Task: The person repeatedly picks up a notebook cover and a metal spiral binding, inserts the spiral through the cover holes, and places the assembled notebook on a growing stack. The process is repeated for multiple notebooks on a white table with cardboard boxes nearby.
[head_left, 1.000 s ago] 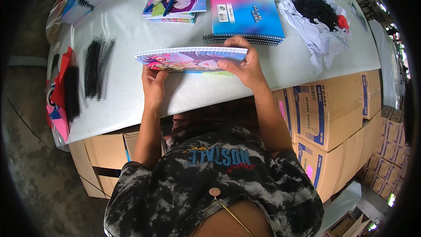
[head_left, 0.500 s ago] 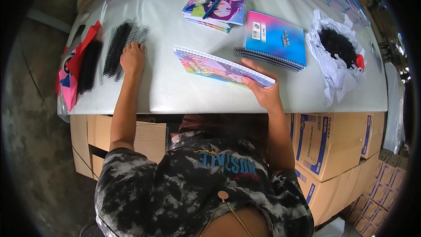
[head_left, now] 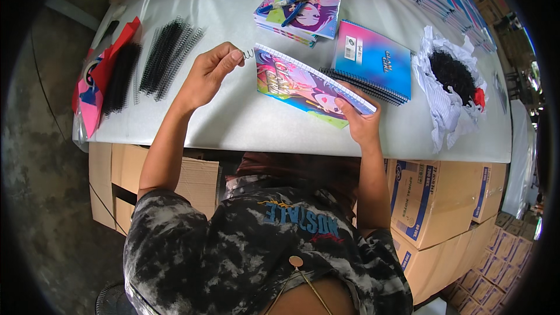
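Observation:
My right hand [head_left: 363, 118] grips the right end of a colourful notebook [head_left: 297, 88], thumb on its cover, and holds it tilted with its punched edge up. No coil shows along that edge. My left hand [head_left: 214, 70] is closed in a pinch on a black spiral binding coil, whose tip [head_left: 249, 54] sticks out at the notebook's upper left corner. Whether the coil has entered a hole I cannot tell. Beyond my left forearm lies a pile of loose black coils [head_left: 166, 61]. A stack of spiral-bound notebooks [head_left: 373, 61] with a pink and blue top cover lies behind my right hand.
Two pens [head_left: 291, 9] rest on a notebook stack [head_left: 324, 11] at the back. Black scraps [head_left: 450, 70] lie on a crumpled striped cloth [head_left: 430, 96] at the right. More coils [head_left: 121, 79] sit beside red and pink material [head_left: 90, 108]. Cardboard boxes [head_left: 434, 198] stand under the table.
My left hand has lifted from the coil pile with a coil and come right to the notebook's corner. My right hand has turned the notebook so more of its cover shows.

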A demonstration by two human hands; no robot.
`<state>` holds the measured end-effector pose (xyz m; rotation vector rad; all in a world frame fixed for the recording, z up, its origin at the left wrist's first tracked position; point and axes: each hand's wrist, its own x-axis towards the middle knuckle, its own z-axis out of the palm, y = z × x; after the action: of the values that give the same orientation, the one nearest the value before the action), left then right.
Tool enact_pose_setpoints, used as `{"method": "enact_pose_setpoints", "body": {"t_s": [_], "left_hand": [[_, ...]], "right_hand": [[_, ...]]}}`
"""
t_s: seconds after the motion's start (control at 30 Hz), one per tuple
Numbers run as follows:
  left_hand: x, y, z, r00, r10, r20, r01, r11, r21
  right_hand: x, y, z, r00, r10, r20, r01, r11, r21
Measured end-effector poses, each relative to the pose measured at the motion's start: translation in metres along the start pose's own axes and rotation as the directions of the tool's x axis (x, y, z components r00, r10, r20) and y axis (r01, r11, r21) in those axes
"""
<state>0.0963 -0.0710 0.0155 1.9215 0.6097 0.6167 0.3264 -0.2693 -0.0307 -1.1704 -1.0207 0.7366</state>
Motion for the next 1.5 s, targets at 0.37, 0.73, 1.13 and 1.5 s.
{"method": "enact_pose_setpoints", "body": {"t_s": [0.37, 0.73, 1.13, 1.5], "left_hand": [[0.002, 0.007, 0.006, 0.994, -0.106, 0.034, 0.107, 0.994, -0.028], [0.022, 0.035, -0.015, 0.982, -0.166, 0.091, 0.166, 0.986, 0.001], [0.026, 0.066, 0.0, 0.862, 0.424, 0.277, -0.447, 0.381, 0.809], [0.026, 0.078, -0.004, 0.865, 0.217, 0.452, -0.501, 0.342, 0.795]], "right_hand": [[-0.004, 0.001, 0.0, 0.999, -0.043, -0.027, 0.042, 0.998, -0.041], [-0.003, -0.009, -0.001, 0.986, -0.144, 0.08, 0.155, 0.977, -0.147], [-0.015, -0.004, 0.011, 0.986, -0.156, 0.053, 0.164, 0.965, -0.207], [-0.027, -0.001, 0.014, 0.947, -0.316, 0.061, 0.318, 0.89, -0.326]]}}
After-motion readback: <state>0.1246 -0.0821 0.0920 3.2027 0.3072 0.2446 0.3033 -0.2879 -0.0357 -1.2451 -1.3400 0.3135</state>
